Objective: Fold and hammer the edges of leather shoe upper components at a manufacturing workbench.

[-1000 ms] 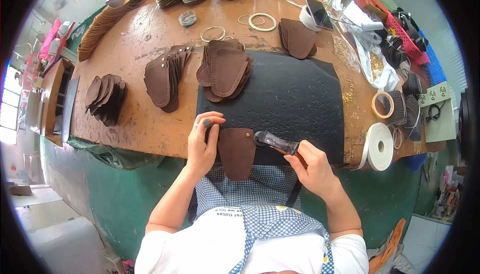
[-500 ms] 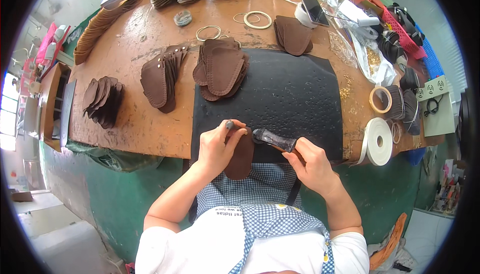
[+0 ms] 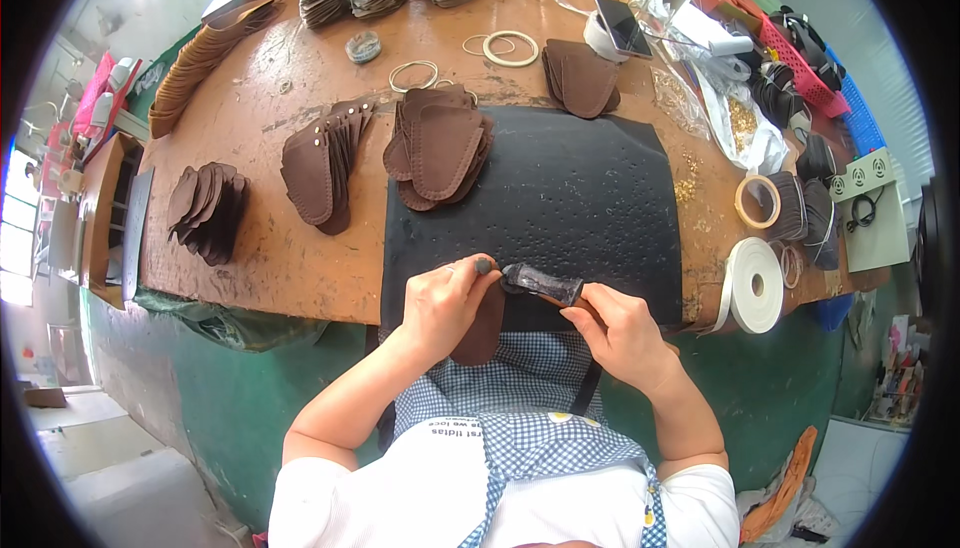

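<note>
My left hand is closed round a short metal punch with its dark round end upward, at the near edge of the black mat. Under that hand a brown leather piece hangs partly over the edge toward my checked apron. My right hand grips a hammer with a black-wrapped handle. Its head is close beside the punch; I cannot tell if they touch. The punch's lower tip is hidden by my fingers.
Stacks of brown leather pieces lie at the mat's far left, with a fanned stack beside them. A white tape roll and a tan tape roll are on the right. Small brass-coloured bits lie scattered near a phone.
My left hand and the punch have shifted right, closer to the hammer head. The hammer has moved only slightly. The whole view has tilted a little.
</note>
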The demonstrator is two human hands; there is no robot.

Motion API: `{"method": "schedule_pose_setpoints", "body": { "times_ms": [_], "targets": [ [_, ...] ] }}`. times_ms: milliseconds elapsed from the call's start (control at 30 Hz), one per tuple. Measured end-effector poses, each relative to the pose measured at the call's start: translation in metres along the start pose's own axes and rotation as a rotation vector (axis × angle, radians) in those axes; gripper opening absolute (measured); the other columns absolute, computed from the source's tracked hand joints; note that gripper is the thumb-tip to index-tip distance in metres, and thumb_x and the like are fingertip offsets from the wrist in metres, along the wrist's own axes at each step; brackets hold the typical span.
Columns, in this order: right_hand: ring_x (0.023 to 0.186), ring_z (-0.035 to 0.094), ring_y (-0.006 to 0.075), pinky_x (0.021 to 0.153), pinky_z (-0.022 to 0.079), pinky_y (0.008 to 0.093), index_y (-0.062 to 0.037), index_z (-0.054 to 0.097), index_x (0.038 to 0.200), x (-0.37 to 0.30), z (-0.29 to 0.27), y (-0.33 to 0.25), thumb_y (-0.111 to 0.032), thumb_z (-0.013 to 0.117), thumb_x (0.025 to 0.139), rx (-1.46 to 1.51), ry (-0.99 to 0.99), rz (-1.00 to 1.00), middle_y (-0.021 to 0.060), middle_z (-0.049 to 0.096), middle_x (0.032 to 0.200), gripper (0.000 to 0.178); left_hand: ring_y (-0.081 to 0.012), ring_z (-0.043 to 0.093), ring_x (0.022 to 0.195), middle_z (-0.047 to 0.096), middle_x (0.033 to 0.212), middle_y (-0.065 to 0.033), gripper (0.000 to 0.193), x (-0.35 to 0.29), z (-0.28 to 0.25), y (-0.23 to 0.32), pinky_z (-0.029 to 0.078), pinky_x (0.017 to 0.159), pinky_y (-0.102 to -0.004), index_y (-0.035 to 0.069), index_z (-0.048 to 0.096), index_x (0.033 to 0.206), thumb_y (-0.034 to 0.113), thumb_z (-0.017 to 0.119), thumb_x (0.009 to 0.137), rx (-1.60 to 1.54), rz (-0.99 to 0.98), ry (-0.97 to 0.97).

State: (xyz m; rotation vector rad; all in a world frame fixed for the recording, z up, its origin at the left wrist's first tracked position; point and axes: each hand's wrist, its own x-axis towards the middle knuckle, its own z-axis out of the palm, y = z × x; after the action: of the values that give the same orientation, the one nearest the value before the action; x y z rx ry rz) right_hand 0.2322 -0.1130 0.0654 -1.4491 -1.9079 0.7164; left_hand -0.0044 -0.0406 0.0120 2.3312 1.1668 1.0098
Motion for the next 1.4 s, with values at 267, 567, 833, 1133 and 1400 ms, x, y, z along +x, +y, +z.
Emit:
{"method": "schedule_pose_setpoints", "body": {
  "times_ms": [267, 567, 833, 1133, 1400],
  "targets": [
    [0.070, 0.068, 0.0312, 0.061, 0.055, 0.0324, 0.0038, 0.062, 0.130, 0.025, -0.047, -0.047, 0.001, 0.063, 0.093, -0.014, 0.184, -0.290, 0.0199, 0.069, 0.119, 0.037, -0.0240, 0.073, 0.074, 0.071, 0.078, -0.0105, 0.019, -0.005, 0.011, -0.007, 0.058, 0.061, -0.0332, 0.002, 0.066, 0.098, 0.012, 0.077, 0.086, 0.052, 0.071, 0.099],
    [0.073, 0.071, 0.0299, 0.061, 0.057, 0.0376, 0.0013, 0.058, 0.135, 0.039, -0.045, -0.048, -0.008, 0.065, 0.096, -0.311, -0.028, -0.275, 0.0154, 0.068, 0.086, 0.041, -0.0227, 0.070, 0.066, 0.067, 0.071, -0.0081, 0.017, -0.008, 0.018, -0.009, 0.055, 0.056, -0.0333, 0.003, 0.063, 0.097, 0.012, 0.074, 0.087, 0.062, 0.092, 0.139],
    [0.085, 0.074, 0.0347, 0.070, 0.060, 0.0360, -0.0015, 0.061, 0.132, 0.020, -0.027, -0.049, -0.006, 0.067, 0.094, -0.298, -0.100, -0.148, 0.0214, 0.071, 0.114, 0.038, -0.0296, 0.068, 0.066, 0.066, 0.073, -0.0113, 0.012, -0.005, 0.010, 0.002, 0.055, 0.057, -0.0387, 0.002, 0.062, 0.085, 0.007, 0.074, 0.082, 0.042, 0.049, 0.077],
    [0.065, 0.063, 0.0316, 0.061, 0.052, 0.0401, -0.0057, 0.061, 0.136, 0.009, -0.025, 0.017, -0.001, 0.067, 0.091, -0.507, 0.322, -0.130, 0.0135, 0.060, 0.081, 0.045, -0.0076, 0.066, 0.081, 0.072, 0.086, -0.0044, 0.012, 0.007, -0.016, -0.001, 0.052, 0.072, -0.0234, -0.002, 0.070, 0.104, 0.003, 0.060, 0.100, -0.572, -0.452, 0.100],
    [0.093, 0.060, 0.0315, 0.082, 0.051, 0.0434, -0.0026, 0.068, 0.117, 0.007, -0.008, 0.058, -0.010, 0.071, 0.089, -0.650, 0.407, -0.140, 0.0115, 0.060, 0.101, 0.029, -0.0369, 0.055, 0.102, 0.061, 0.104, -0.0160, 0.026, -0.002, -0.037, -0.013, 0.049, 0.090, -0.0454, 0.001, 0.065, 0.101, 0.017, 0.074, 0.083, 0.045, -0.278, -0.086]
  ]
}}
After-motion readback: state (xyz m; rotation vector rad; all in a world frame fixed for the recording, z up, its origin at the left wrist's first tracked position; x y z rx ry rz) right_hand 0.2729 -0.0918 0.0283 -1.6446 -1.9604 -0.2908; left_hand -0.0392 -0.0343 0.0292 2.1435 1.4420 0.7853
